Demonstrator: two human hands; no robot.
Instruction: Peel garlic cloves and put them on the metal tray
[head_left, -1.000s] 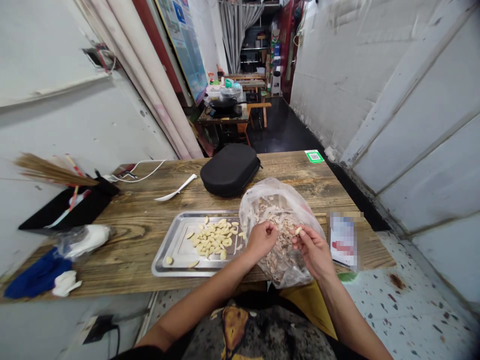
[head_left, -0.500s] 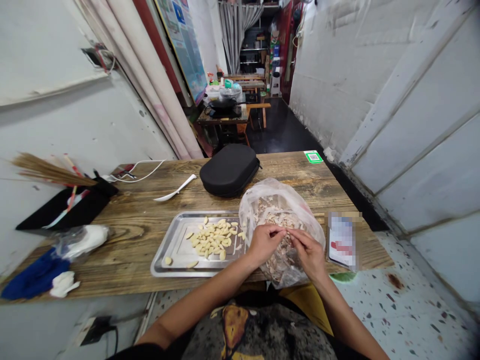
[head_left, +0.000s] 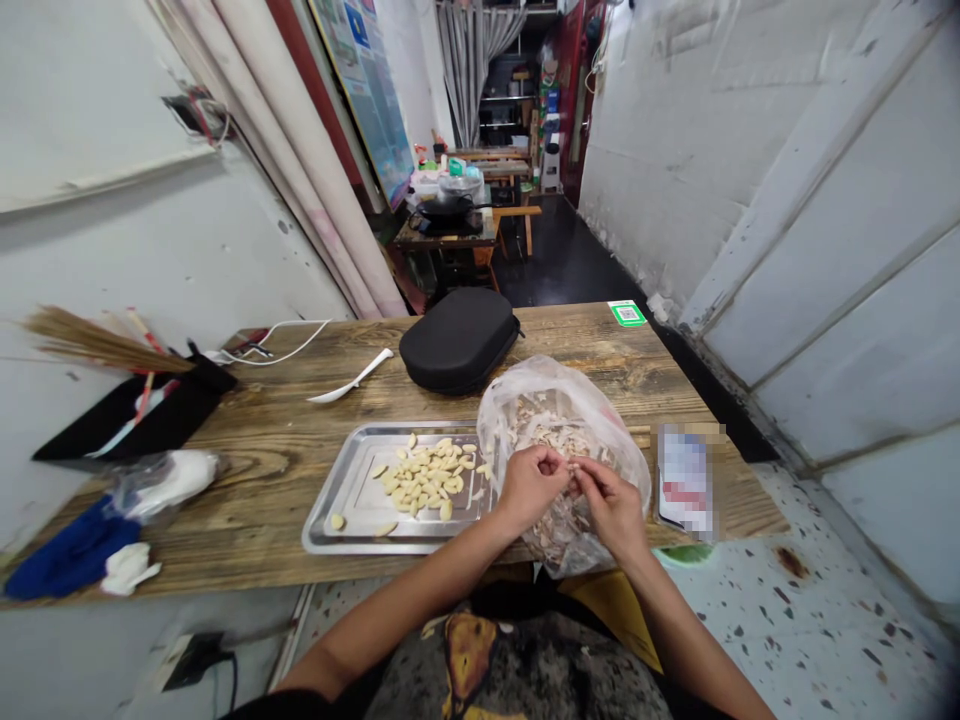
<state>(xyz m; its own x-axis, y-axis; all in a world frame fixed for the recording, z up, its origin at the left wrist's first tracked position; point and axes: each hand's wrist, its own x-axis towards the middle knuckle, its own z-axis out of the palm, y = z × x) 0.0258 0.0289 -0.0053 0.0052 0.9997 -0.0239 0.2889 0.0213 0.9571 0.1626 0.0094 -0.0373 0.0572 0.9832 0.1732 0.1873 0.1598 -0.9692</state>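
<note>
My left hand [head_left: 531, 488] and my right hand [head_left: 611, 503] meet over an open clear plastic bag [head_left: 504, 402]. Both are closed in a pinch, fingertips touching, on a small pale piece that looks like a garlic clove [head_left: 572, 466]; the fingers mostly hide it. Inside the bag lie many papery garlic skins [head_left: 553, 432]. To the left of the bag, a metal tray [head_left: 322, 532] bears a loose pile of peeled garlic cloves [head_left: 420, 478], with a few lying apart near its left side and front.
Behind the bag sits a black zip case [head_left: 459, 340]. A phone [head_left: 682, 480] lies to the right, a white curved utensil [head_left: 351, 378] at back left. Along the left are a black holder [head_left: 142, 410], a blue cloth [head_left: 71, 548] and a crumpled tissue [head_left: 129, 568].
The fingers of both hands have shifted slightly on the small piece, with the left fingers more curled. The bag, tray and cloves look unchanged.
</note>
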